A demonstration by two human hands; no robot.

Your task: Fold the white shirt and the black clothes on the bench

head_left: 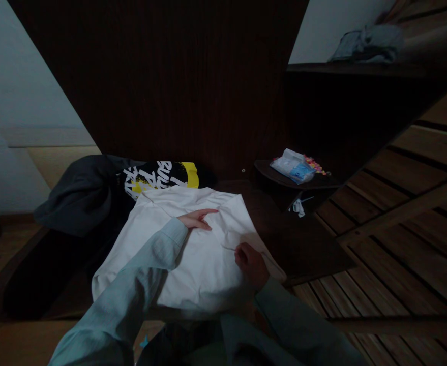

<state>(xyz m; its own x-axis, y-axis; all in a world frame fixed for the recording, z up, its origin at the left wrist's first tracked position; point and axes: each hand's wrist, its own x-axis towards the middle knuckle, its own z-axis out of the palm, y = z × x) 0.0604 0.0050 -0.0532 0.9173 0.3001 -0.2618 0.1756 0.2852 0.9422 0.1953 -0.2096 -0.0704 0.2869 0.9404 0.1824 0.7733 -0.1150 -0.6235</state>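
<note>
A white garment (187,254), wrinkled in the middle, lies spread in front of me. My left hand (198,219) rests on its upper middle part with the fingers stretched out over the cloth. Lower and to the right, my right hand (250,262) is closed, its thumb and fingers pinching a fold of the same garment near its right side. Both forearms are in light green sleeves. The garment's near edge hangs close to my body, and what lies beneath it is hidden.
Behind the garment lies a black cloth with yellow and white lettering (166,175), beside a dark grey bundle (82,190). At right, a small shelf (269,170) holds a plastic packet (294,166) and colourful small pieces. A dark panel (177,81) rises behind; wooden slats (410,254) stand right.
</note>
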